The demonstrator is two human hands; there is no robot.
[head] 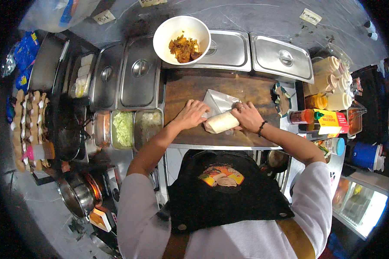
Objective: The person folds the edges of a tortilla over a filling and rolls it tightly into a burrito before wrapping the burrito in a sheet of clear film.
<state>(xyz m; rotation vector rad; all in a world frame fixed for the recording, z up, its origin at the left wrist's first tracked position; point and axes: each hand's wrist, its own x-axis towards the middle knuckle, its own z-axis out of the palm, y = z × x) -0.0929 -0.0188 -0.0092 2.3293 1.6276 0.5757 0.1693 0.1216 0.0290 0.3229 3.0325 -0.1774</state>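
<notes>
A rolled flour-tortilla wrap [221,123] lies slanted on a sheet of wax paper [216,101], which rests on a brown wooden board [184,87]. My right hand [247,117], with a dark beaded bracelet at the wrist, grips the wrap's right end. At its left end, my left hand [192,114] has its fingertips on the paper's edge beside the wrap. The paper's far part spreads out flat behind the roll. The underside of the wrap and my right fingertips are partly hidden.
A white bowl [162,40] of browned meat sits on lidded steel pans [280,58] behind the board. To the left are shredded lettuce [123,128], chopped onion [150,121] and egg trays [29,129]. Sauce bottles [338,102] and a wax paper box [332,121] stand at right.
</notes>
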